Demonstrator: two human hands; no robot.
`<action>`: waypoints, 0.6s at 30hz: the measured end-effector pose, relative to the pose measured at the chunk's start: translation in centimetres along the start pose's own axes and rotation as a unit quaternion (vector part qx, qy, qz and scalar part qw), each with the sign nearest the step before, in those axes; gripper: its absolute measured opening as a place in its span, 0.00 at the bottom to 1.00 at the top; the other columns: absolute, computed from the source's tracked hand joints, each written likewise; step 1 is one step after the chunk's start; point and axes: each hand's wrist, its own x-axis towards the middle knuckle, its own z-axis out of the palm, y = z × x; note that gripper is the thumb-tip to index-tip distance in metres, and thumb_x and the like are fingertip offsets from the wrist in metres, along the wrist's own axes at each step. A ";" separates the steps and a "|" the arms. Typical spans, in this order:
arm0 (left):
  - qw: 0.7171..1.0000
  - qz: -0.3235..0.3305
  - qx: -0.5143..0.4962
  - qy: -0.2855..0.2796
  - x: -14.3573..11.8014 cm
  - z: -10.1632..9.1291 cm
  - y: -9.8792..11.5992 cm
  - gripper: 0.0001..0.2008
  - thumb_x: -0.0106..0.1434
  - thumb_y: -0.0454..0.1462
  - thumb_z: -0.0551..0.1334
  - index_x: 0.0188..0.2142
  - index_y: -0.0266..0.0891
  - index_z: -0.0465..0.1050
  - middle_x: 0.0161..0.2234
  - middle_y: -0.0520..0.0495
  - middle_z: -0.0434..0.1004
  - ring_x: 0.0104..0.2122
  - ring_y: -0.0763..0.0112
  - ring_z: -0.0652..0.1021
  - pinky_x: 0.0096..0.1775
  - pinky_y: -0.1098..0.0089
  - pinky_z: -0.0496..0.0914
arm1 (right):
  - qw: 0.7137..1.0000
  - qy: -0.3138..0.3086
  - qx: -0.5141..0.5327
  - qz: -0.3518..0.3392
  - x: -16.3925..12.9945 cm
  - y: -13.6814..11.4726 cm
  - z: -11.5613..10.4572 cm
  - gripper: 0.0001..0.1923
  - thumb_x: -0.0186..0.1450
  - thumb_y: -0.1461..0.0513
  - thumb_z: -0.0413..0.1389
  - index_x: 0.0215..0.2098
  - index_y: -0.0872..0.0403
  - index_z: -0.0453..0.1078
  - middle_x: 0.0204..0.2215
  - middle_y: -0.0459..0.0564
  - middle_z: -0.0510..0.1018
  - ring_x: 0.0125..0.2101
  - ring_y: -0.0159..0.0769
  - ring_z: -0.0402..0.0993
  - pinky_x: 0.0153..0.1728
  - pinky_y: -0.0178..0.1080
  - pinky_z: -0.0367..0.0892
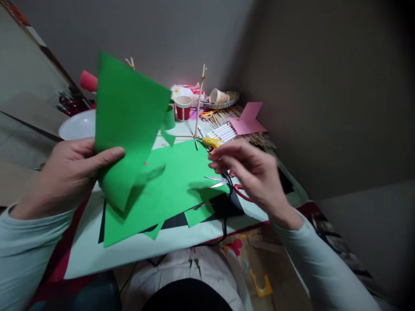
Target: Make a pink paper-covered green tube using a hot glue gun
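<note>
My left hand [74,168] is closed on a green paper sheet [129,116], thumb on its front face. The sheet is raised over the table, bent along its lower part. My right hand [251,172] hovers at the right with half-bent fingers, and I see nothing in it. Just beside and below it, scissors with red handles [241,193] lie with their blades apart. A yellow glue gun [212,142] rests just beyond its fingertips. Under both hands lies a larger green sheet [181,172] on black paper [227,205]. A small green scrap [199,214] lies near the front.
Behind stand a red-and-white paper cup [183,108], a green paper roll [169,117] and an upright stick frame [200,99]. White markers [223,131], folded pink paper [248,121] and many thin sticks lie at the right. A white bowl [78,125] is at the left. A black cord [224,229] crosses the table's front edge.
</note>
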 end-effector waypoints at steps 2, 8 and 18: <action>0.994 -0.076 -0.070 0.017 0.9 -0.5 0.1 0.23 0.36 0.43 0.83 0.33 0.40 0.86 0.30 0.51 0.87 0.27 0.71 0.82 0.29 0.77 0.79 | 0.979 -0.125 -0.156 -0.049 -0.5 1.4 0.7 0.12 0.76 0.67 0.49 0.51 0.56 0.74 0.44 0.53 0.85 0.43 0.39 0.84 0.45 0.43 0.79; 0.965 -0.220 -0.126 -0.073 2.3 -1.2 -1.9 0.27 0.38 0.44 0.84 0.38 0.40 0.84 0.33 0.46 0.89 0.24 0.63 0.84 0.31 0.67 0.83 | 0.916 -0.246 -0.293 -0.122 -3.1 3.6 6.2 0.30 0.74 0.52 0.56 0.65 0.65 0.66 0.65 0.74 0.70 0.65 0.68 0.66 0.62 0.68 0.65; 0.972 -0.106 0.025 -0.208 2.3 -0.8 -2.8 0.20 0.61 0.53 0.70 0.42 0.40 0.81 0.38 0.47 0.89 0.35 0.59 0.87 0.39 0.65 0.82 | 0.885 -0.332 -0.075 -0.319 -2.4 0.7 7.9 0.17 0.80 0.58 0.44 0.59 0.53 0.69 0.51 0.48 0.83 0.49 0.30 0.79 0.52 0.30 0.71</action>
